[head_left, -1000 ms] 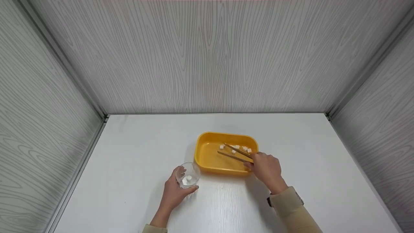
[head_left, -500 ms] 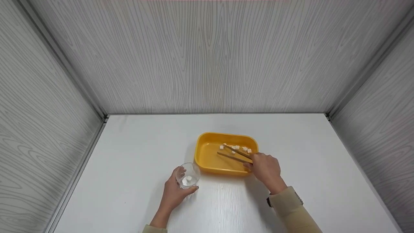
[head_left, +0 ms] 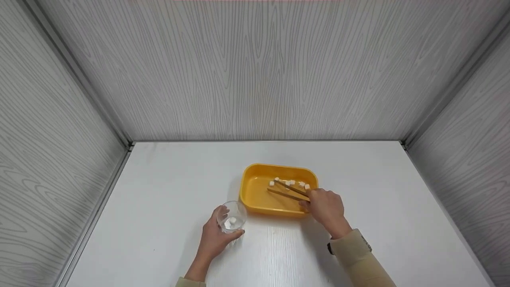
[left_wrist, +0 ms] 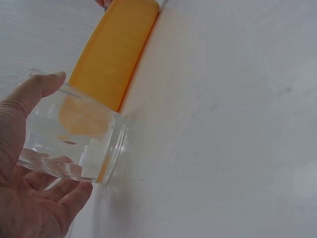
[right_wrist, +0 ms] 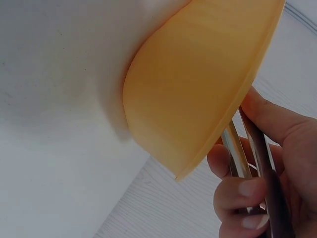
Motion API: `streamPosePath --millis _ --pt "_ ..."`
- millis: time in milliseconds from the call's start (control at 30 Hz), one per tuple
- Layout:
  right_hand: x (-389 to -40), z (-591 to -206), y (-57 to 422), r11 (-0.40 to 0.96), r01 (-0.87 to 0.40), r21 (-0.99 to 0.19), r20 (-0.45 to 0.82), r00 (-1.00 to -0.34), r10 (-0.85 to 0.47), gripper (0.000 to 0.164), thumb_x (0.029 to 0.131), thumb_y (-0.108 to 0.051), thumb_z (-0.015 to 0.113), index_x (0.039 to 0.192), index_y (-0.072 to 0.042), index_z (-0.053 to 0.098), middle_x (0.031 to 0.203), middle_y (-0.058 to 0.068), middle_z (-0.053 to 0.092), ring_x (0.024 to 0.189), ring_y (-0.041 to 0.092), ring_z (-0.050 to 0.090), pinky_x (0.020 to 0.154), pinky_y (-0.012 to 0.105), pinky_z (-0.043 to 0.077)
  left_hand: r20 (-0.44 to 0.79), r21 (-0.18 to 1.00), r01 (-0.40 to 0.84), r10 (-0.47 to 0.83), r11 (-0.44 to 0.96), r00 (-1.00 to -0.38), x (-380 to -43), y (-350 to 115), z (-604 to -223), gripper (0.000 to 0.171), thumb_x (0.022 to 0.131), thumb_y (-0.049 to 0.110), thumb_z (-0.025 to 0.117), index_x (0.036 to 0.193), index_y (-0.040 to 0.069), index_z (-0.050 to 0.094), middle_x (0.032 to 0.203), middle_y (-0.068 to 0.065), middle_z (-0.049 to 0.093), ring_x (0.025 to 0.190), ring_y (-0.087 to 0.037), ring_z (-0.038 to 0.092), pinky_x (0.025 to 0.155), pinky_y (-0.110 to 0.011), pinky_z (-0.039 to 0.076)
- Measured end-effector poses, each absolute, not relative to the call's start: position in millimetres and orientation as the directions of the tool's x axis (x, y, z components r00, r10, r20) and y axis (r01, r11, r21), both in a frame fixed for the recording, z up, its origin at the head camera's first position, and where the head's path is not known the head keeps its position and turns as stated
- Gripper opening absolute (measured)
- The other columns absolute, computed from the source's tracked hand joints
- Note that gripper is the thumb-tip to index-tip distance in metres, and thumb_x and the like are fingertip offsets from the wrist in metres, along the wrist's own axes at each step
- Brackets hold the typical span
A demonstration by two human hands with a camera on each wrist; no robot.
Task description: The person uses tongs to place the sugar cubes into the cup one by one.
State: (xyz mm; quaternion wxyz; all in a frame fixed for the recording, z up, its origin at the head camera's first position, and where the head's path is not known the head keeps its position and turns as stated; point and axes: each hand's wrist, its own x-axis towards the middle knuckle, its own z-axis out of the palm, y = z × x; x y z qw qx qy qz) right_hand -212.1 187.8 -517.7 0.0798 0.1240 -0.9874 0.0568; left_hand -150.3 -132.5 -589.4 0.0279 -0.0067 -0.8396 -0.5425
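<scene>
My left hand (head_left: 215, 237) holds a clear glass (head_left: 234, 227) from its left side, fingers and thumb around the wall. A few white bits lie at the bottom of the glass. To the right, my right hand (head_left: 327, 208) grips a pair of slim metal tongs (head_left: 287, 195) over the right side of a yellow tray (head_left: 255, 206). The tongs' arms are spread, tips inside the tray, and no cube shows pinched between them. Several small white cubes (head_left: 292, 182) lie toward the tray's back and right. In the right wrist view, the tray wall (right_wrist: 183, 84) hides the tips.
The yellow tray stands on a white table (head_left: 175, 179), just behind and right of the glass. Grey wood-grain panels (head_left: 255, 79) enclose the table at the back and both sides. A dark band (head_left: 330, 248) shows at the right wrist.
The tongs and right hand have shifted slightly left and toward the person. A cube behind the upper tip has come into view, and the leftmost cube has moved slightly. The left hand stays put.
</scene>
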Motion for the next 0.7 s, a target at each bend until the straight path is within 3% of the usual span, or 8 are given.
streamPosePath --millis 333,700 --pt "-219.8 -516.3 183.8 0.971 -0.229 -0.066 0.139 -0.966 -0.218 0.034 0.082 -0.039 0.079 0.083 -0.007 0.072 0.059 0.003 0.056 0.047 0.018 0.045 0.041 0.034 0.041 0.051 0.910 0.036 -0.024 0.413 -0.998 -150.7 -132.4 -589.2 0.098 0.068 0.030 0.090 0.144 0.000 0.038 0.138 -0.016 0.054 0.128 -0.035 0.050 0.109 -0.049 0.038" --pt "-223.8 -519.0 184.1 0.965 -0.243 -0.100 0.144 -0.963 -0.227 0.034 0.082 -0.039 0.079 0.071 -0.008 0.067 0.057 0.005 0.057 0.046 0.019 0.050 0.041 0.037 0.046 0.054 0.919 0.038 -0.029 0.393 -0.998 -150.4 -132.4 -591.2 0.097 0.067 0.027 0.091 0.143 -0.001 0.038 0.137 -0.018 0.054 0.128 -0.037 0.049 0.108 -0.049 0.039"
